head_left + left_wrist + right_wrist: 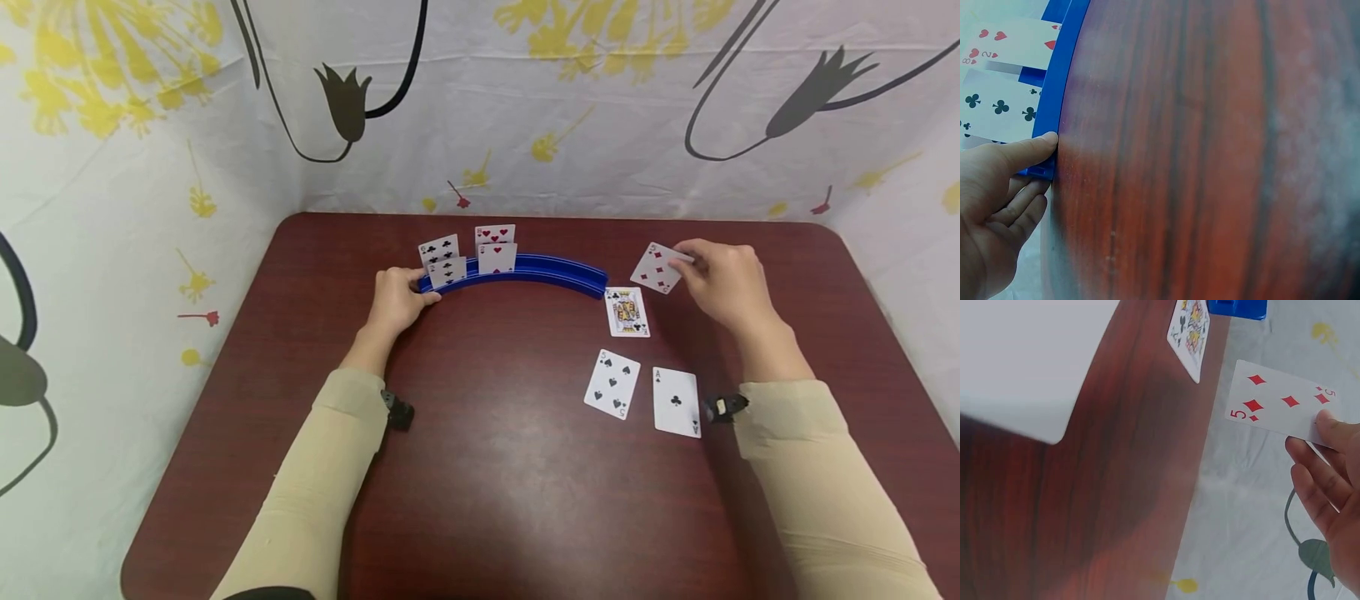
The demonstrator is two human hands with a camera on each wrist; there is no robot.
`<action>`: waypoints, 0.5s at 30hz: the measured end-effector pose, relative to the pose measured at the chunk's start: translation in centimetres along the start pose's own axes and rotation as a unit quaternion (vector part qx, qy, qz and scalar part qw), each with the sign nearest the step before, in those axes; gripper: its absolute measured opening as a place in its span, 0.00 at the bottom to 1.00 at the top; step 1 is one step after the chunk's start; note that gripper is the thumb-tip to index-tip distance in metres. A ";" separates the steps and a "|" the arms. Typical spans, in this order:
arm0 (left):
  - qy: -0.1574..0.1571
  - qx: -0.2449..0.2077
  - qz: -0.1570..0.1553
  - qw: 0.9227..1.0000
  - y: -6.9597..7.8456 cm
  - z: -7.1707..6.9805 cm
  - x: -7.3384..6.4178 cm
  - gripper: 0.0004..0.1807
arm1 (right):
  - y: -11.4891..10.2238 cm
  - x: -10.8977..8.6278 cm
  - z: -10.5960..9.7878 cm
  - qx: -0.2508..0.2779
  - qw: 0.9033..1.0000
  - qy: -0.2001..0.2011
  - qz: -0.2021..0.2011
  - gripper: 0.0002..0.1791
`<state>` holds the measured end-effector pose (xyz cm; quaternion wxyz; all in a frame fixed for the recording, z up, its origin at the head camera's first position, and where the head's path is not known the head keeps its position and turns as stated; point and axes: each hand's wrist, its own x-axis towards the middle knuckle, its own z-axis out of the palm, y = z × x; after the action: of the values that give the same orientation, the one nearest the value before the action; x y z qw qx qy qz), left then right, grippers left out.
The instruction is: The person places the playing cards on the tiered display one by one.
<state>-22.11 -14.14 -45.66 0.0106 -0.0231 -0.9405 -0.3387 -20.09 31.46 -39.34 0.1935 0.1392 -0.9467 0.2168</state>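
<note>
My left hand grips the left end of a curved blue card holder, thumb on its near edge. Two clubs cards stand in the holder beside that hand, one before the other. To their right stand the two of hearts and, behind it, the eight of hearts. My right hand pinches the five of diamonds by one corner between thumb and fingers, face toward me. In the head view this card appears just right of the holder's right end, above a king card.
The five of spades and the ace of clubs lie face up on the dark red-brown table, nearer to me than the king. A patterned white cloth hangs behind the table and at its sides.
</note>
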 end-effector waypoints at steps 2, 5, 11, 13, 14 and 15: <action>-0.002 0.002 -0.002 1.000 0.0 0.0 0.0 0.28 | -0.2 0.2 0.1 0.001 1.000 0.003 -0.002 0.09; -0.002 0.004 -0.003 1.000 0.0 0.0 0.0 0.29 | -0.5 0.6 0.2 0.004 1.000 0.010 -0.010 0.08; -0.001 0.006 0.000 1.000 0.0 0.0 0.0 0.28 | -1.1 1.1 0.4 0.005 1.000 0.018 -0.025 0.08; -0.002 0.006 0.000 1.000 0.0 0.0 0.0 0.28 | -1.3 1.3 0.5 0.005 1.000 0.014 -0.024 0.08; -0.001 0.005 0.000 1.000 0.0 0.0 0.0 0.28 | -1.4 1.4 0.5 0.006 1.000 0.012 -0.023 0.09; -0.002 0.005 -0.001 1.000 0.0 0.0 0.0 0.28 | -1.5 1.4 0.5 0.007 1.000 0.009 -0.022 0.09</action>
<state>-22.07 -14.09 -45.67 0.0091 -0.0231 -0.9422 -0.3343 -20.98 29.65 -38.64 0.2059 0.1591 -0.9400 0.2207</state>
